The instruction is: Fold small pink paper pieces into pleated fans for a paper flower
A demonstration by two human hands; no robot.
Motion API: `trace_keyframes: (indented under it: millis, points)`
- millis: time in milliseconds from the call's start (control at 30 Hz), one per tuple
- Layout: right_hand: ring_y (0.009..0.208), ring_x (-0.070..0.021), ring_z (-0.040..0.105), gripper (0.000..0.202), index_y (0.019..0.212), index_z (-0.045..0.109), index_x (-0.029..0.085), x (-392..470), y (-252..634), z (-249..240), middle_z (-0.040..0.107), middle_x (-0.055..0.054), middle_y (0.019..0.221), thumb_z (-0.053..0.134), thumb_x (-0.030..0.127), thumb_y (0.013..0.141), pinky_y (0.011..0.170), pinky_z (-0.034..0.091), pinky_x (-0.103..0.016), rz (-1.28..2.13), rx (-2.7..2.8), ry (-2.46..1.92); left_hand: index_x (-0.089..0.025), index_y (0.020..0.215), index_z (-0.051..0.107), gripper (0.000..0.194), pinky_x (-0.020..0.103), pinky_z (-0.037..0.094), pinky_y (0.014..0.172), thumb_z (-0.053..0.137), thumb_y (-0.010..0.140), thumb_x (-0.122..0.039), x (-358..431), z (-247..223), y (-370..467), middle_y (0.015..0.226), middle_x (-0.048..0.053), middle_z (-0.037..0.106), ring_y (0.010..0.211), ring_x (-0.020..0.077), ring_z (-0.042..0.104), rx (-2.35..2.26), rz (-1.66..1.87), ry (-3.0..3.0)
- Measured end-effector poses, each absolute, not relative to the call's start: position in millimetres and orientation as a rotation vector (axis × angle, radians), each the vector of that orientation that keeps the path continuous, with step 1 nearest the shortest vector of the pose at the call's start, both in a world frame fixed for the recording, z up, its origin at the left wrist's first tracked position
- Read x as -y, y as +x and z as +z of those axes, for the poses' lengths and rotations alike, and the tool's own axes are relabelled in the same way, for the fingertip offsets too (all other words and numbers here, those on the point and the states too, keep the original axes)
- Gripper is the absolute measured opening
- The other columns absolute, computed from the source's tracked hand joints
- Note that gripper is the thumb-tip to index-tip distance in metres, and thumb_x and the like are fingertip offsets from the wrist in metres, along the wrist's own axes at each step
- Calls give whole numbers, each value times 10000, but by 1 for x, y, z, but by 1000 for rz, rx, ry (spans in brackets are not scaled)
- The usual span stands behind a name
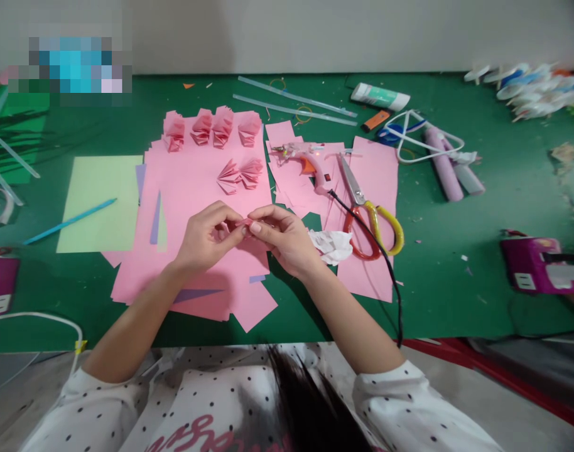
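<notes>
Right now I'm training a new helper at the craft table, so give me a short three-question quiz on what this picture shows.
1. True or false: both hands pinch one small folded pink paper piece above the pink paper sheets.
2. Which tool lies nearest the right hand?
A. the steel scissors with red and yellow handles
B. the white glue tube
C. the light blue stick
3. Fill in: the pink glue gun with a black cord rests on ____ paper.

Key:
1. True; the left hand and right hand meet at the piece.
2. A.
3. pink.
</notes>
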State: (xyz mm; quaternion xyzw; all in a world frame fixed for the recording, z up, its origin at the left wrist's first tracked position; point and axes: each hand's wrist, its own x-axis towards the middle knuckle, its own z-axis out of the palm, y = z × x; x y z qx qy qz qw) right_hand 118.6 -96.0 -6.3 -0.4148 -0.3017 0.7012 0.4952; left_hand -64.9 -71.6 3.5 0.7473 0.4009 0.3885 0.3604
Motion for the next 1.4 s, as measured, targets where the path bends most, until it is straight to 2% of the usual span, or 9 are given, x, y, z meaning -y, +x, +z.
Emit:
trace_keyframes:
  millis: [233,567,667,833,967,1100,1300,1400]
  points:
    - [808,-134,707,392,846,740,235,95,120,-2,766,10,863,989,405,595,819,614,-286,1752,743,-1007,-203,817,683,141,256,510,631,691,922,-297,73,6,-64,809,25,698,691,121,597,-1041,986,1894]
    - [604,-68,572,280,877,742,230,93,129,-1,679,49,780,926,308,681,588,536,-208,1978,683,-945,-211,845,722,82,239,503,597,695,915,-246,78,5,-62,820,18,698,679,112,614,-1030,1059,2009]
    - [624,-84,596,237,867,732,226,92,131,-3,670,39,757,887,282,696,575,537,-203,2026,639,-944,-217,849,738,114,257,523,623,677,938,-258,80,1,-60,833,30,707,697,123,625,-1084,1121,2164]
    - [633,-113,638,210,863,698,230,94,130,-2,671,33,731,846,297,730,575,567,-231,1977,710,-966,-234,886,765,129,276,547,653,655,954,-246,82,-6,-61,860,38,727,741,142,656,-1122,1162,2381]
    - [601,-108,643,289,828,686,218,95,128,3,668,47,699,909,334,685,552,579,-226,1961,693,-946,-222,929,754,87,244,557,658,675,951,-192,82,-7,-60,867,29,723,756,128,670,-1065,1242,2404]
    - [546,-77,611,319,794,676,203,95,126,4,659,65,684,946,300,654,567,594,-224,1984,656,-903,-203,919,735,55,211,552,654,708,928,-156,82,-8,-57,846,12,702,731,104,661,-989,1354,2370]
    - [626,-82,641,345,902,745,207,97,124,3,711,35,759,965,319,661,554,554,-188,1855,690,-934,-192,879,723,49,200,519,594,730,922,-168,82,-3,-53,802,7,692,680,91,637,-1014,1392,2174]
    - [624,-84,619,343,854,746,198,97,122,3,709,26,743,971,363,655,551,537,-198,1800,723,-963,-187,839,710,86,205,515,602,739,914,-157,82,0,-52,771,5,691,672,88,632,-994,1389,2108]
